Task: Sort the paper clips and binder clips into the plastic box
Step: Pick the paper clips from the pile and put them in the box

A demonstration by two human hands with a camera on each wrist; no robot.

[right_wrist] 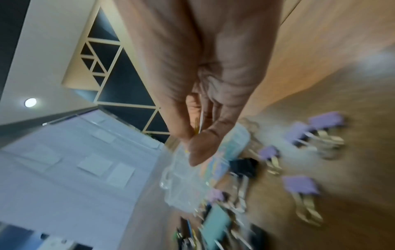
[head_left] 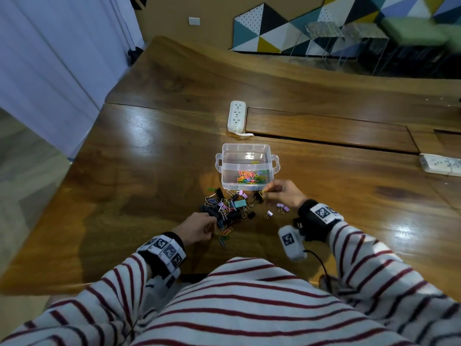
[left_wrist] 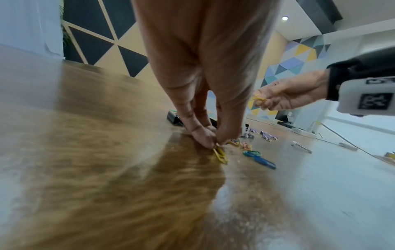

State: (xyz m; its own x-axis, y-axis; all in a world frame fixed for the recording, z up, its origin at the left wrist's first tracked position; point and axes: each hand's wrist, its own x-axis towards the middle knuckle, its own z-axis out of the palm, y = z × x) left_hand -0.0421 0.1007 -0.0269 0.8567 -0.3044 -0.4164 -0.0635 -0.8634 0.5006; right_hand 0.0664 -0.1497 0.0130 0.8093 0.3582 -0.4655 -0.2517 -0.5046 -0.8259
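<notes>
A clear plastic box (head_left: 225, 168) stands on the wooden table, with coloured paper clips (head_left: 250, 177) in its near compartment. In front of it lies a mixed pile of binder clips and paper clips (head_left: 225, 208). My right hand (head_left: 270, 192) pinches a yellow paper clip (left_wrist: 259, 99) just before the box's near right corner. My left hand (head_left: 208, 227) is at the pile's near left side; its fingertips (left_wrist: 215, 142) pinch a yellow paper clip (left_wrist: 220, 154) against the table. The blurred right wrist view shows the thumb and finger closed on a thin yellow clip (right_wrist: 196, 128).
Loose purple binder clips (head_left: 282, 207) lie right of the pile, under my right hand. A white power strip (head_left: 236, 116) sits behind the box; another (head_left: 440, 164) lies at the far right. Blue and orange paper clips (head_left: 225, 234) rest nearest me.
</notes>
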